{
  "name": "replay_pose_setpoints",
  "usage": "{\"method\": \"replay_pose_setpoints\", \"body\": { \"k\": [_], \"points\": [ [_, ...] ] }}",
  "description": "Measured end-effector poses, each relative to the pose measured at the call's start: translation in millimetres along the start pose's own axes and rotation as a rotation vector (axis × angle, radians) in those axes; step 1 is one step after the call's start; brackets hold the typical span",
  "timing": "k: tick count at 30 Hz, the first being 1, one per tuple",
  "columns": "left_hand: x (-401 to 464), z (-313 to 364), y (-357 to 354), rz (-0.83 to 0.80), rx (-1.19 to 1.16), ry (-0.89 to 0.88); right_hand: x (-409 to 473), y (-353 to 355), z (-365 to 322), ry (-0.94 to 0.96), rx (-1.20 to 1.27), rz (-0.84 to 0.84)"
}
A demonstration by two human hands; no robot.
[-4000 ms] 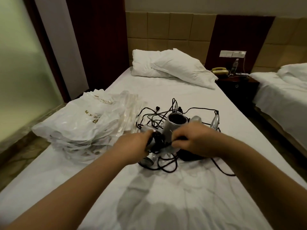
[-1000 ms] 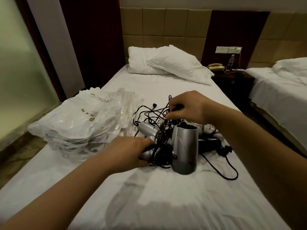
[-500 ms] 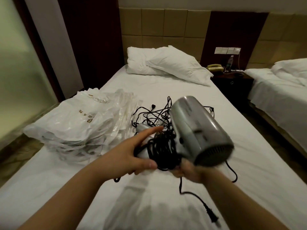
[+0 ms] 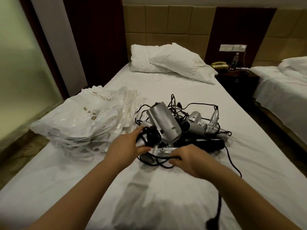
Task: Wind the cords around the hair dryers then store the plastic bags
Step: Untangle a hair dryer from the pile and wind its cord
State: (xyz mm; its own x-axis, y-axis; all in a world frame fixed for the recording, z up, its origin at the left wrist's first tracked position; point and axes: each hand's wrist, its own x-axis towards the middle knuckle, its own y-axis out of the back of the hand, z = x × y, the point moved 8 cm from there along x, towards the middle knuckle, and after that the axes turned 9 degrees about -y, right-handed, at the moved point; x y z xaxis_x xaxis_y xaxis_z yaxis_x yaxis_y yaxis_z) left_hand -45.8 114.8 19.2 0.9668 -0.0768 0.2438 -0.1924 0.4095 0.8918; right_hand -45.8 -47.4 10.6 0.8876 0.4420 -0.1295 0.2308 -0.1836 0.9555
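Left hand (image 4: 127, 147) grips a cord-wrapped hair dryer (image 4: 163, 124) over a white bed (image 4: 249, 146); right hand (image 4: 189, 159) pinches a cord (image 4: 159, 164). Plastic bags (image 4: 83, 120) lie left of the dryer.

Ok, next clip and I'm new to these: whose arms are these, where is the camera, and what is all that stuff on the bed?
There is no machine here. The arms belong to a person wearing a wide-angle camera on the head, so the single picture looks forward and down over their own hands.

They stand at the foot of a bed with white sheets and pillows at the far end. On the sheet lies a heap of silver hair dryers tangled in black cords, and beside it, to the left, a pile of plastic bags.

The left hand grips the handle of the biggest hair dryer, where cord is already wound in a bundle. The right hand reaches into the near edge of the heap, fingers curled at a loose cord; whether it truly pinches it is hard to tell.

A nightstand with a telephone stands at the right.
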Motion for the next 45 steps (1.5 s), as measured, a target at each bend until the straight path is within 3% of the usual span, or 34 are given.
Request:
{"method": "replay_pose_setpoints", "body": {
  "k": [4,8,11,15,20,22,24,26,28,31,33,40,45],
  "points": [
    [-6,4,-14,-0.146,0.3,-0.103,0,46,-4,0.017,-0.126,0.069],
    [-12,16,-26,-0.24,0.333,-0.243,13,74,-11,0.109,-0.122,0.054],
    [-15,31,-26,-0.302,0.168,-0.349,27,87,-12,0.157,0.034,0.022],
    [-26,62,-21,-0.466,-0.163,-0.425,43,73,7,0.128,0.269,-0.142],
    [-34,77,-19,-0.573,-0.68,-0.335,42,40,29,0.11,0.606,-0.388],
    [-37,76,-21,-0.586,-0.839,-0.295,54,10,66,-0.012,0.711,-0.38],
    [-36,73,-23,-0.553,-0.959,-0.263,78,-34,123,-0.192,0.892,-0.31],
    [-31,63,-29,-0.483,-1.054,-0.2,84,-69,144,-0.245,0.939,-0.241],
    [-25,54,-33,-0.391,-1.136,-0.128,54,-63,106,-0.255,0.907,-0.209],
    [-19,44,-38,-0.253,-1.2,-0.033,26,-59,40,-0.194,1.041,-0.301],
    [-18,39,-40,-0.172,-1.215,0.033,23,-51,31,-0.15,1.063,-0.242],
    [-16,19,-43,0.035,-1.122,0.137,3,-50,25,-0.141,0.874,-0.261],
    [-18,2,-43,0.156,-0.865,0.201,-3,-55,31,-0.222,0.899,-0.289]
  ]
}}
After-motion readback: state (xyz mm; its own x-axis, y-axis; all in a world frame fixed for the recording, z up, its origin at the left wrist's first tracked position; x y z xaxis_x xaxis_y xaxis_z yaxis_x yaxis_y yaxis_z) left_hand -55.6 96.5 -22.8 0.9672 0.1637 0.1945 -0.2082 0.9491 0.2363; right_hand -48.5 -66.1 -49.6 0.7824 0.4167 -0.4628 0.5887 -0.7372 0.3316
